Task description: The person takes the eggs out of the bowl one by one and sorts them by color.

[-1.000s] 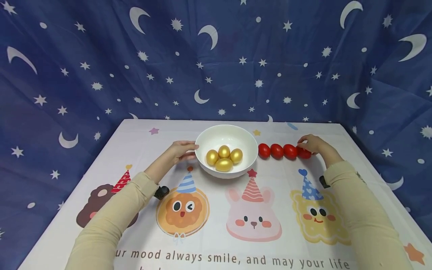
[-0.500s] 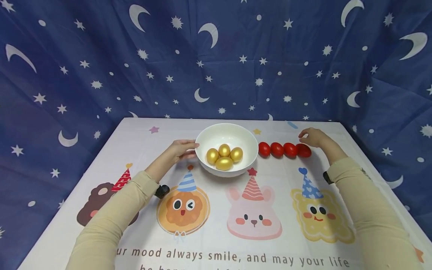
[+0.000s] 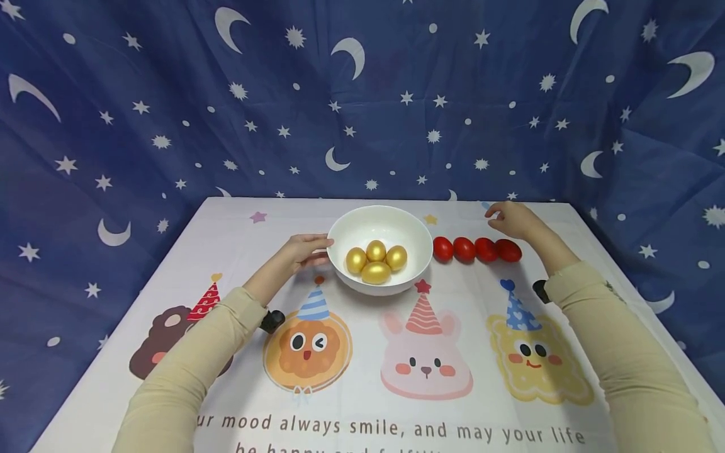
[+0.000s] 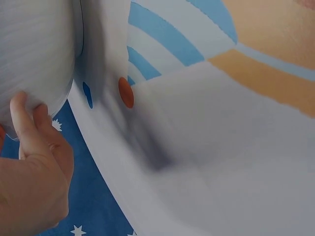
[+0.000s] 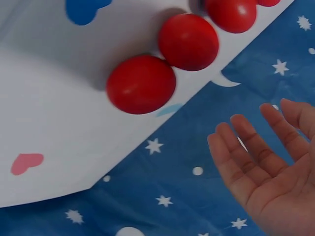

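Note:
A white bowl stands in the middle of the table, with several shiny golden eggs lying together at its bottom. My left hand holds the bowl by its left side, thumb at the rim and fingers against the outer wall. The left wrist view shows those fingertips on the bowl's side. To the right of the bowl, several red eggs lie in a row. Over the table's far part, behind the rightmost red egg, hovers my right hand, its fingers loosely bent around nothing.
A white tablecloth printed with cartoon faces and lettering covers the table. Behind its far edge hangs a dark blue curtain with moons and stars. The nearest red egg lies close to the bowl's right side.
My right hand has let go of the rightmost red egg, lifted off it, and moved back and slightly left. That egg now lies slightly turned. The left hand stays on the bowl.

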Tool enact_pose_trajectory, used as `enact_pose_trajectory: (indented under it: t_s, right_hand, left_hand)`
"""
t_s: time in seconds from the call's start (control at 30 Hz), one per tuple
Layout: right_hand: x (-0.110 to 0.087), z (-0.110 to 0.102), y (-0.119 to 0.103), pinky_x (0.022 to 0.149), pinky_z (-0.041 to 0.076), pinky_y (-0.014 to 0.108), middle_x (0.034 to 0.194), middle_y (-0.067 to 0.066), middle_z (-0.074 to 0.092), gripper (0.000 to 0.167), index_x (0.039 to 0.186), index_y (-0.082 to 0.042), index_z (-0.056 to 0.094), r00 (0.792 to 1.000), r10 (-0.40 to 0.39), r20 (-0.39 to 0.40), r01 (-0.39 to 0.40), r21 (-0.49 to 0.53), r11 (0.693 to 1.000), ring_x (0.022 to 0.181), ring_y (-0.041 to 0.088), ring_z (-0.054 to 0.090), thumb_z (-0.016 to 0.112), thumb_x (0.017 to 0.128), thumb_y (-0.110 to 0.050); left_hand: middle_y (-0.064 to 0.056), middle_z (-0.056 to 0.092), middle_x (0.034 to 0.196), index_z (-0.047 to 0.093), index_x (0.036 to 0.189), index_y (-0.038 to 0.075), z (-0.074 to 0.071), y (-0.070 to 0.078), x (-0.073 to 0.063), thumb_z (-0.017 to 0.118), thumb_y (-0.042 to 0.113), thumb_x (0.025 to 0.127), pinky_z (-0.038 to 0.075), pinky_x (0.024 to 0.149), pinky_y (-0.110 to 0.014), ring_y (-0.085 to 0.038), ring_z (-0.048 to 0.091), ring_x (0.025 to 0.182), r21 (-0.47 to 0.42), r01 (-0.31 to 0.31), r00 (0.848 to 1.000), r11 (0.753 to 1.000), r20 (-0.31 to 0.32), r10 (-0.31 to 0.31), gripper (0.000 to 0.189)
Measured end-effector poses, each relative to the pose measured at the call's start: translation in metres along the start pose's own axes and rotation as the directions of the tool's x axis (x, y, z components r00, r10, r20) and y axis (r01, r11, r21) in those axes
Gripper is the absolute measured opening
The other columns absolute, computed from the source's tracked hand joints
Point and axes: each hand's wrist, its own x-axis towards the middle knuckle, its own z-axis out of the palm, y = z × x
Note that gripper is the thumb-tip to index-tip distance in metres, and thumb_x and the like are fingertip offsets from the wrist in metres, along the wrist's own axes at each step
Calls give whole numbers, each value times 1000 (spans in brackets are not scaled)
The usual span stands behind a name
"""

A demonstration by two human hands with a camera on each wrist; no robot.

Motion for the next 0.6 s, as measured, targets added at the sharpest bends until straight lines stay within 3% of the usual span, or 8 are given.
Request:
enact_pose_trajectory:
  t_s: [0.23, 0.43, 0.6]
  right_hand:
    - [-1, -5, -18, 92, 53, 57, 115, 34, 55, 32, 120, 7, 55, 1000, -28, -5, 28, 19, 999, 101, 45, 54, 51, 94, -10]
    - [-1, -2, -34, 83, 58, 51, 110, 32, 59, 30, 118, 6, 58, 994, -92, -67, 96, 57, 994, 94, 41, 58, 52, 93, -10]
    - [-2, 4, -57, 87, 59, 49, 109, 29, 61, 29, 118, 4, 59, 986, -127, -108, 138, 101, 985, 97, 40, 59, 54, 93, -10]
  left_hand:
    - [-14, 47, 142, 44, 141, 11, -1, 1, 1, 62, 17, 92, 60, 67, -14, -5, 64, 62, -5, 2, 1000, 1000, 4, -2, 53]
    - [-14, 47, 142, 44, 141, 10, -2, 1, -1, 61, 18, 92, 60, 69, -14, -5, 63, 63, -1, -5, 1000, 1000, 9, 5, 52]
    - [-16, 47, 142, 43, 141, 9, -1, 0, -1, 62, 18, 92, 61, 69, -15, -5, 65, 63, -7, -13, 1000, 1000, 14, 13, 54]
